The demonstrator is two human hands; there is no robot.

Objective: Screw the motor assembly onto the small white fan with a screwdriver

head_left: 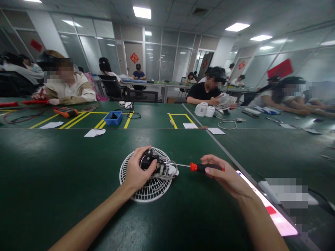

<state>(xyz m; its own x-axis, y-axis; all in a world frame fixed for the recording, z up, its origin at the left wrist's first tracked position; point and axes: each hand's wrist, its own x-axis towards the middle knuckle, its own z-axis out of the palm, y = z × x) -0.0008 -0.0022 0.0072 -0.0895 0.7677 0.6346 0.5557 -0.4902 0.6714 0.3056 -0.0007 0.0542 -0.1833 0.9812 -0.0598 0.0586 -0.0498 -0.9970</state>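
Note:
A round white fan grille [153, 193] lies on the green table, with a black motor assembly [147, 162] on top of it. My left hand [138, 167] is wrapped round the motor, thumb toward its right side. In my right hand [222, 172] is a screwdriver [201, 167] with a red and black handle, held nearly level. Its thin metal shaft points left, and the tip meets the motor assembly; the exact contact spot is too small to tell. Pale cable [159, 176] is bundled beside the motor over the grille.
A lit screen [269, 205] lies to the right of my right forearm. Farther back are a blue bin [113, 118], an orange multimeter [66, 112], paper sheets [95, 132] and white fan housings [201, 109]. Across the table a person [205, 89] holds another white grille.

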